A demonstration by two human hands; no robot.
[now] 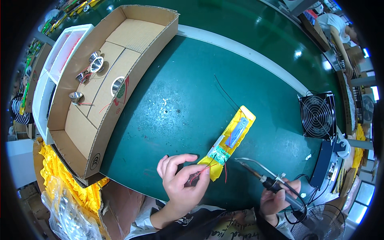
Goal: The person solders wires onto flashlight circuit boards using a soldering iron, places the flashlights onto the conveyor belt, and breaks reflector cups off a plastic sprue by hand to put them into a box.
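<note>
A yellow plastic casing [248,115] lies slantwise on the green table, its lower end beside my left hand [181,185]. Inside it sit a blue cylindrical cell [237,133] and a small green circuit board [219,155]. Thin red wires [198,175] run from the board end to my left thumb and fingertips, which are pinched on them. My right hand [276,199] is wrapped round a soldering iron [273,185] with a curved metal tube alongside it. The iron's tip points toward the board and is apart from it. A thin black wire sticks out past the casing's far end.
At left stands an open cardboard box [150,42] holding several silvery reflector cups [97,64], beside a white foam box [43,93]. Yellow parts [56,170] fill a box at lower left. A black fan [317,115] and a black boxy device [322,164] border the right side.
</note>
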